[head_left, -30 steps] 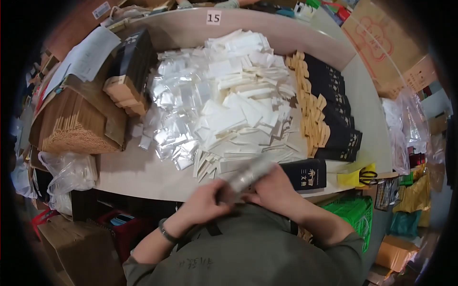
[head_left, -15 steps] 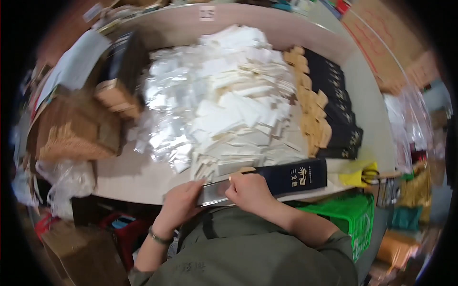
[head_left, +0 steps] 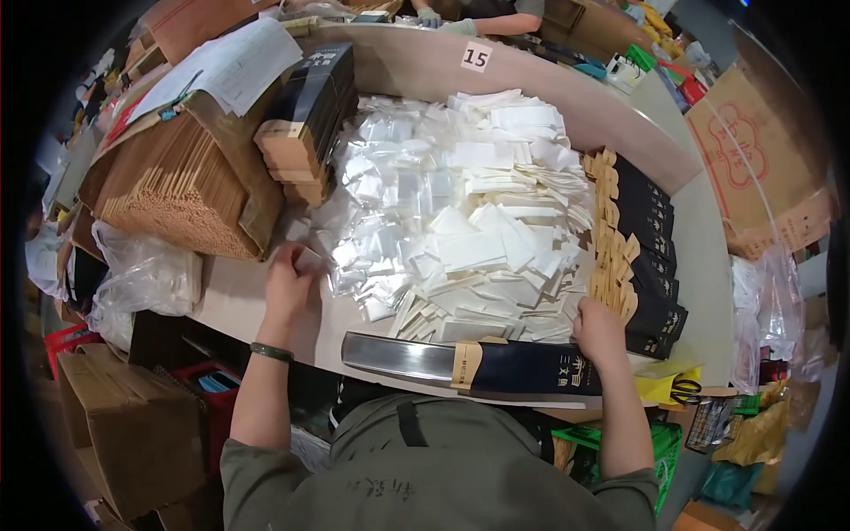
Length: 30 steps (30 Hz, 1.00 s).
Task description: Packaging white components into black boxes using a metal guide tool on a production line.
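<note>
Left hand [head_left: 288, 276]: at the left edge of the clear packets [head_left: 376, 190], thumb and fingers close together at a small pale packet [head_left: 307, 260]; cannot tell whether they grip it
Right hand [head_left: 600, 329]: fingers curled, just right of the white packets [head_left: 482, 248]; cannot tell whether anything is clamped in it
Dark sleeve [head_left: 522, 367]: lying along the near edge of the bench [head_left: 226, 288], its right end near the right hand
Silver strip [head_left: 398, 357]: sticking out leftward from the dark sleeve's tan end
Row of black sleeves [head_left: 653, 265]: overlapping, tan ends toward the white packets
Carton [head_left: 264, 199]: at the left, filled with brown card
Scissors [head_left: 686, 389]: near right corner, beside something yellow
</note>
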Motion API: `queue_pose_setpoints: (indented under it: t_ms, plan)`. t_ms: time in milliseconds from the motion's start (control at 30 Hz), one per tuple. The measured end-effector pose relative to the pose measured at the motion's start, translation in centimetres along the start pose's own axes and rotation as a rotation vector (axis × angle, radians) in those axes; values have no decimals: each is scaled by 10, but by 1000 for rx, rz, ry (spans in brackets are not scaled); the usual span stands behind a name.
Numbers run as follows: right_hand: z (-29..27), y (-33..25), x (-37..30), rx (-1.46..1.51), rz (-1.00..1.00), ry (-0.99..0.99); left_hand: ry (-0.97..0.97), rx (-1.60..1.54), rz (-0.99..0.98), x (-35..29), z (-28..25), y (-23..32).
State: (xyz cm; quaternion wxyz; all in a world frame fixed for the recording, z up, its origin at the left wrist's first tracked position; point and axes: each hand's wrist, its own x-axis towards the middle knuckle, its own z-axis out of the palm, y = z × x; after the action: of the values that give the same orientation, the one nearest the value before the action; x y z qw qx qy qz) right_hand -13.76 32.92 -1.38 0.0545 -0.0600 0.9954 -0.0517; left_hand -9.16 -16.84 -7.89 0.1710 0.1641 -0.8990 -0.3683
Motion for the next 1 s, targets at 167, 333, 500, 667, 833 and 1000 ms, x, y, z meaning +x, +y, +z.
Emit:
queue_pose_setpoints:
  t_ms: [167, 333, 500, 667, 833, 1000]
  plan:
    - [-46, -34, -8, 191, -228, 18, 148, -168, -3, -42, -5, -2]
    - [-38, -101, 61, 97, -790, 240, -476, -181, 299, -122, 12, 76]
    - [-8, -119, 109, -209, -959, 123, -435, -219, 97, -129, 26, 97]
    - [-7, -124, 113, -246, -913, 103, -458, -504, -89, -132, 31, 76]
    - [-9, -118, 107, -106, -823, 146, -93, -247, -179, -143, 32, 71]
    - [-6, -116, 117, -209, -835, 120, -203, 89, 103, -139, 29, 76]
